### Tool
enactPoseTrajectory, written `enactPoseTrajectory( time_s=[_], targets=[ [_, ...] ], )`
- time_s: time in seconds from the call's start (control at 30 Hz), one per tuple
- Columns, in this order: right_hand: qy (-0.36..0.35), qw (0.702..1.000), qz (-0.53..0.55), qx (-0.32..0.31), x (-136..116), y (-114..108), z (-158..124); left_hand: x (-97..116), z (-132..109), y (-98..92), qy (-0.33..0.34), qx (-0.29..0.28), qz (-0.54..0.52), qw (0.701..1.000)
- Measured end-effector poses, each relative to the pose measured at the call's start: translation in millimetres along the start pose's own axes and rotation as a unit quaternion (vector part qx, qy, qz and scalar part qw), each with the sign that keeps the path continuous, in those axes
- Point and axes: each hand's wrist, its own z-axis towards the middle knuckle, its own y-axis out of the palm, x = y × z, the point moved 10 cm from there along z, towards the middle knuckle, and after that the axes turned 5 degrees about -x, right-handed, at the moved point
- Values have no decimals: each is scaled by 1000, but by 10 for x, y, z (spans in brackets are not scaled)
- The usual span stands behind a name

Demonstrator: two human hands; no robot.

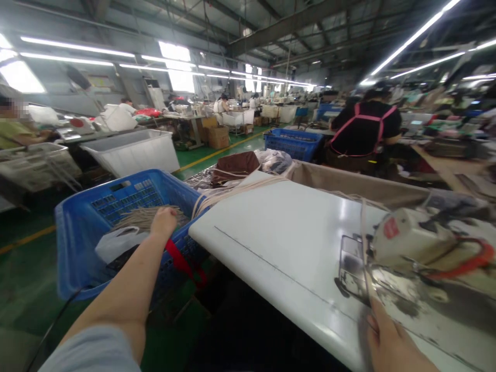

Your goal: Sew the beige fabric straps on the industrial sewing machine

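My left hand (165,222) reaches over the near right rim of a blue plastic basket (72,222). Its fingers are curled closed beside a bundle of thin beige strips (137,218); what they grip is hidden. A white plastic bag (120,243) lies in the basket below the strips. At the lower right, my right hand (391,330) pinches a narrow beige strip (363,227). That strip runs from the fingers past the front of a sewing machine (406,237) and over the far side of the white table (279,222).
A red strap (180,258) hangs at the basket's side. Behind the table stand a beige cloth-lined bin (356,181) and another blue basket (290,144). A person in a black top with pink straps (364,124) faces away. A large white tub (132,150) stands at back left.
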Motion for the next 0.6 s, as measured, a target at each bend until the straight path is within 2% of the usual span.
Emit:
enactPoseTrajectory(
  time_s=[0.1, 0.13, 0.2, 0.23, 0.3, 0.37, 0.47, 0.6],
  targets=[
    [118, 992, -26, -45, 42, -94, -31, 315, -94, -58, 71, 50, -19, 996],
    [142, 987, -28, -69, 30, -111, -31, 488, -139, -103, 116, 95, -38, 988],
    [176, 977, -35, -113, 6, -143, -23, 883, -246, -70, 196, 137, -83, 967],
    [187, 973, -39, -127, -3, -165, -19, 1117, -324, -19, 236, 140, -108, 956],
    [197, 968, -43, -147, -25, -187, -18, 1653, -554, 133, 311, 107, -155, 931],
    [200, 967, -44, -152, -38, -191, -32, 2241, -912, 287, 381, 49, -203, 901],
    [192, 972, -37, -128, -45, -173, -67, 3067, -1611, 442, 457, -21, -264, 849],
    [173, 982, -15, -80, -49, -145, -110, 3965, -2664, 563, 571, -90, -271, 769]
  ],
)
